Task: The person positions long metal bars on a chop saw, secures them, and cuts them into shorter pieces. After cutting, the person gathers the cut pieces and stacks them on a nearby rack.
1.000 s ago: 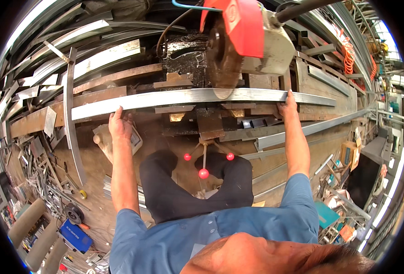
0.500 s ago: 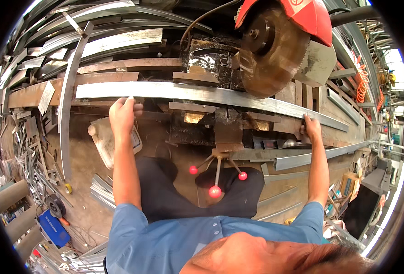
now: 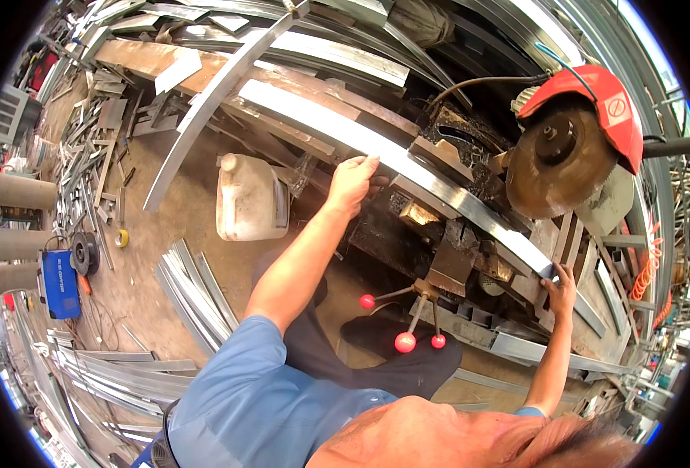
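Brown floor carried a long bench. Metal bar: lay lengthwise along the bench, between two jaw plates at its middle; left end over the bench's left half, right part toward its right end. Red saw stood at the bench's far edge, right of middle; its round blade showed beside the bar with a gap in view. Bundle of metal strips and white jug were on the floor off the bench's near edge; blue case was farther left. Three-armed handle projected from the near edge. Left hand: thumb and forefinger gripped the bar's near edge, other fingers curled below. Right hand: fingers closed on the bar's right part. Yellow tape roll lay near the case.
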Motion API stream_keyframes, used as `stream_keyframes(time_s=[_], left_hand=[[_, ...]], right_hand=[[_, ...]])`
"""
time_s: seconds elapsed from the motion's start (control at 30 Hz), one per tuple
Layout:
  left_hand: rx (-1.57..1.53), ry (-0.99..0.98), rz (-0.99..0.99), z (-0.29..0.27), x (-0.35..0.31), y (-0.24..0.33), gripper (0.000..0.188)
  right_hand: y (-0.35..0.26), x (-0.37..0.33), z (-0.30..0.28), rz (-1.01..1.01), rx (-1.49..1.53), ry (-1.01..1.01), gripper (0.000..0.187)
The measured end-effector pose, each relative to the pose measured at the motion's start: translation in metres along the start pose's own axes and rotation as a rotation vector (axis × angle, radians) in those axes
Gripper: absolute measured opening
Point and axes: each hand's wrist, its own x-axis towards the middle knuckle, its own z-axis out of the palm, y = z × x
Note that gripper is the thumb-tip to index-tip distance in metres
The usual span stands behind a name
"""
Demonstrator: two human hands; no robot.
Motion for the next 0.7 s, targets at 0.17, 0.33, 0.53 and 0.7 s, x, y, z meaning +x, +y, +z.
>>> stream_keyframes(time_s=[0.17,0.33,0.53,0.7], left_hand=[[-0.026,0.077,0.109,0.01,0.007,-0.008,0.03],[0.051,0.13,0.135,0.017,0.003,0.002,0.029],[0.098,0.245,0.239,0.011,0.011,0.002,0.028],[-0.27,0.011,0.049,0.005,0.028,-0.007,0.029]], right_hand=[[0.0,-0.005,0.005,-0.055,-0.037,0.023,0.061],[-0.016,-0.01,0.002,-0.006,-0.02,0.035,0.058],[-0.034,-0.013,0.004,-0.011,-0.051,0.018,0.057],[-0.038,-0.017,0.005,-0.178,-0.208,0.041,0.057]])
